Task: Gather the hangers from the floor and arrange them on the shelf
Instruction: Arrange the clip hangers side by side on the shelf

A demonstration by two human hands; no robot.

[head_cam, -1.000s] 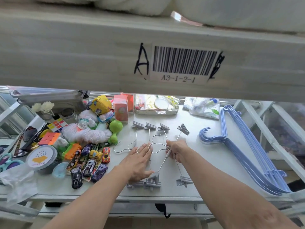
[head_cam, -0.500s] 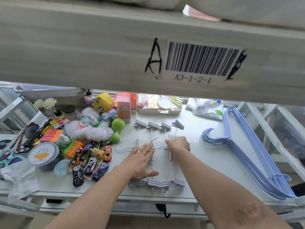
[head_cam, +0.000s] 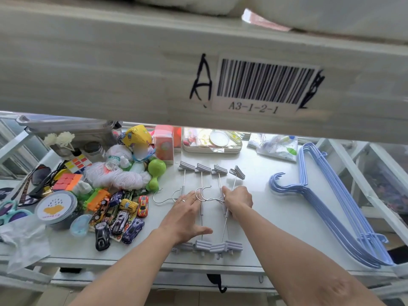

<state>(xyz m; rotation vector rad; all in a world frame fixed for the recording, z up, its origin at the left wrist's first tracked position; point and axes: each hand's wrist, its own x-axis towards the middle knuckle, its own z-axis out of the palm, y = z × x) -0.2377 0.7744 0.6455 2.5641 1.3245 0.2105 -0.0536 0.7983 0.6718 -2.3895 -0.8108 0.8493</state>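
Observation:
Several grey clip hangers (head_cam: 202,180) with metal rods and hooks lie side by side in the middle of the white shelf (head_cam: 265,217). My left hand (head_cam: 184,216) lies flat and open on the left ones, fingers spread. My right hand (head_cam: 238,200) is closed around the rod of the rightmost clip hanger (head_cam: 234,175), which is slightly tilted. A stack of blue wire hangers (head_cam: 331,199) lies on the right side of the shelf.
Toys crowd the shelf's left: toy cars (head_cam: 120,217), puzzle cubes (head_cam: 67,181), a green dumbbell (head_cam: 155,173), a round tub (head_cam: 56,208), sunglasses (head_cam: 40,177). Boxes and a tray (head_cam: 212,144) line the back. The upper shelf beam (head_cam: 198,74) with a barcode label hangs overhead.
The rightmost clip hanger, slanted a second ago, has been swung by my right hand nearly parallel to the others. My left hand stays pressed on the left hangers.

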